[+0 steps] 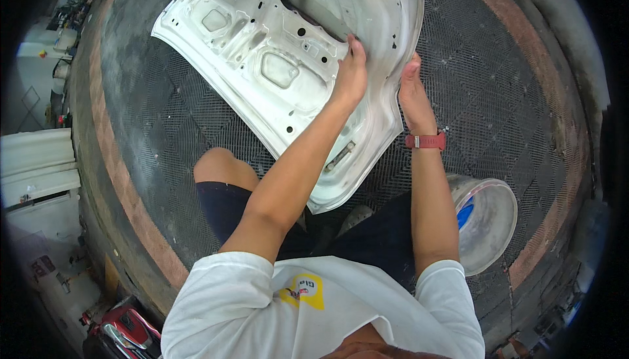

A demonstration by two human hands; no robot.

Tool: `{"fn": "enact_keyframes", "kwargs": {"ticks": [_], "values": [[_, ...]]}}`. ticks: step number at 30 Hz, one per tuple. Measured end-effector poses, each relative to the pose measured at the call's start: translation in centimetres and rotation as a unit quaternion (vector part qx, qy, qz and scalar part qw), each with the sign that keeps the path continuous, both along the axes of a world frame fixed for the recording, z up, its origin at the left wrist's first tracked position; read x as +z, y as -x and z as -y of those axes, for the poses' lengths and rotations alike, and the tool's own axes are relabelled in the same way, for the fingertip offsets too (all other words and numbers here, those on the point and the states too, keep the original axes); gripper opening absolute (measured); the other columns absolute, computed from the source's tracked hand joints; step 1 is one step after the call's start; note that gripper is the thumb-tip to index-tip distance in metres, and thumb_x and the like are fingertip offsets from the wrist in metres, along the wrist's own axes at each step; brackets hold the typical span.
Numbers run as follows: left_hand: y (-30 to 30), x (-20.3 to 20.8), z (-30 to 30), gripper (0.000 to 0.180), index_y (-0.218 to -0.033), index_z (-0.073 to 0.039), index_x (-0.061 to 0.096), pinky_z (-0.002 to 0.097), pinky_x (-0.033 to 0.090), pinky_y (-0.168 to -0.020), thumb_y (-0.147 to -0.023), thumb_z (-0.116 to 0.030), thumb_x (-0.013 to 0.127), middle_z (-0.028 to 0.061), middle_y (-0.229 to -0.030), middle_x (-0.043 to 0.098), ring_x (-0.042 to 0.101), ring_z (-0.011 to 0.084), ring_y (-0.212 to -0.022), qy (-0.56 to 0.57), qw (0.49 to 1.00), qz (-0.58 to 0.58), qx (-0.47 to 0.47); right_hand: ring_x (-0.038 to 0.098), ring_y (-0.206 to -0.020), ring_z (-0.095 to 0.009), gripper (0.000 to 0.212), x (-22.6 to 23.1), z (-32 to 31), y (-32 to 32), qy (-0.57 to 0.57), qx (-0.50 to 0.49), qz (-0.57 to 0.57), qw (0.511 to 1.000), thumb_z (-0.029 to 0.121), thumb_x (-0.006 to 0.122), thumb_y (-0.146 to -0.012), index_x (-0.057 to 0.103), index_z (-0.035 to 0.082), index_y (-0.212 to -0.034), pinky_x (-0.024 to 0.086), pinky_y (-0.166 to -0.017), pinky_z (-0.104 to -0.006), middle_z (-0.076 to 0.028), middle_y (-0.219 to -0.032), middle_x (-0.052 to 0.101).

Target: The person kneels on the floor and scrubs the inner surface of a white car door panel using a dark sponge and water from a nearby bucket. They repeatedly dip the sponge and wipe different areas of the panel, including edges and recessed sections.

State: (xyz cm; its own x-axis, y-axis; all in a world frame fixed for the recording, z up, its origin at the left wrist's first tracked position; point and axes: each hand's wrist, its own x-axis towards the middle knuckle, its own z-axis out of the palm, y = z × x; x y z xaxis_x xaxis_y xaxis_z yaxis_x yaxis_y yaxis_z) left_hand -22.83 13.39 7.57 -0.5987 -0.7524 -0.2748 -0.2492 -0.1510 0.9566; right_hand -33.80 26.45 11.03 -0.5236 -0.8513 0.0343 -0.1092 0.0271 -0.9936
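At the upper middle of the view, a white metal panel point(249, 51), shaped like part of a vehicle body, is slanting down toward the person's legs point(226, 166), its lower corner showing between them. It is showing small dark holes, 2 rounded recesses and a large opening along its upper side; whether it is lying flat or leaning, I cannot tell

The left hand point(352, 76) is touching the panel beside that opening, its thumb pointing away from the person and its other fingers mostly hidden; I cannot tell whether it is pinching the metal. The right hand point(414, 94) is resting along the curved outer rim, with most of its fingers out of sight; I cannot tell how tightly it is gripping. A red band point(426, 141) is circling the right wrist

Beneath the panel, a dark patterned mat point(504, 90) is spreading out, with reddish strips point(141, 221) bordering it at both sides. Just right of the right forearm point(432, 208), a pale bucket point(513, 218) is showing its open mouth, with a blue item point(466, 213) inside

The person is wearing a white T-shirt point(216, 300) bearing a yellow patch point(304, 291), and dark shorts point(219, 208). Farther out, a red machine point(128, 326) is sitting at the lower left
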Motion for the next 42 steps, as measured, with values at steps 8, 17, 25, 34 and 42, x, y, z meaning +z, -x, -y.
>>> {"fn": "enact_keyframes", "kwargs": {"ticks": [8,17,25,34,42], "values": [[0.9,3.9,0.9,0.092,-0.169,0.014,0.011,0.0399,0.011,-0.136,-0.117,-0.061,0.023,0.0288,-0.179,0.02,0.017,0.0343,-0.168,-0.103,0.993,-0.046,-0.033,0.04,-0.155,-0.038,0.102,-1.0,-0.1,0.7,0.006,-0.009,-0.021,1.0,0.083,0.022,-0.106,0.024,0.0,-0.167,0.028,-0.129,-0.0458,-0.026,-0.163,0.044],[1.1,0.8,-2.6,0.093,-0.172,0.006,0.001,0.0619,-0.005,-0.133,-0.114,-0.065,0.018,0.0237,-0.183,-0.001,-0.005,0.037,-0.17,0.137,0.989,0.058,-0.016,0.04,-0.155,-0.039,0.1,-0.9,0.5,0.4,0.025,-0.01,-0.033,0.999,0.08,0.021,-0.108,0.025,-0.001,-0.167,0.029,-0.128,-0.0454,-0.027,-0.163,0.044],[3.7,2.5,-3.2,0.089,-0.174,-0.003,-0.011,0.0692,0.003,-0.131,-0.116,-0.061,0.023,0.0218,-0.183,-0.009,-0.006,0.0401,-0.169,0.235,0.971,-0.006,0.039,0.032,-0.16,-0.034,0.101,-0.7,0.2,0.7,0.015,0.008,-0.012,1.0,0.08,0.019,-0.107,0.025,0.001,-0.17,0.022,-0.132,-0.0434,-0.023,-0.17,0.037],[-5.3,-6.0,0.0,0.073,-0.177,-0.011,0.008,0.0699,0.002,-0.132,-0.117,-0.05,0.025,0.0128,-0.184,0.013,0.014,0.0335,-0.169,0.313,0.91,0.223,-0.152,0.036,-0.159,-0.039,0.107,0.3,0.0,0.4,-0.002,0.006,-0.016,1.0,0.083,0.022,-0.105,0.021,-0.003,-0.169,0.027,-0.13,-0.0448,-0.029,-0.169,0.036],[-4.3,-8.2,5.3,0.065,-0.171,-0.004,0.031,0.0702,0.011,-0.131,-0.116,-0.037,0.033,0.0143,-0.178,0.032,0.031,0.0344,-0.164,0.483,0.815,0.316,-0.06,0.033,-0.16,-0.036,0.104,-0.2,-0.2,0.0,-0.022,-0.002,-0.036,0.999,0.083,0.021,-0.105,0.025,0.001,-0.17,0.024,-0.132,-0.0446,-0.025,-0.17,0.037]]}}
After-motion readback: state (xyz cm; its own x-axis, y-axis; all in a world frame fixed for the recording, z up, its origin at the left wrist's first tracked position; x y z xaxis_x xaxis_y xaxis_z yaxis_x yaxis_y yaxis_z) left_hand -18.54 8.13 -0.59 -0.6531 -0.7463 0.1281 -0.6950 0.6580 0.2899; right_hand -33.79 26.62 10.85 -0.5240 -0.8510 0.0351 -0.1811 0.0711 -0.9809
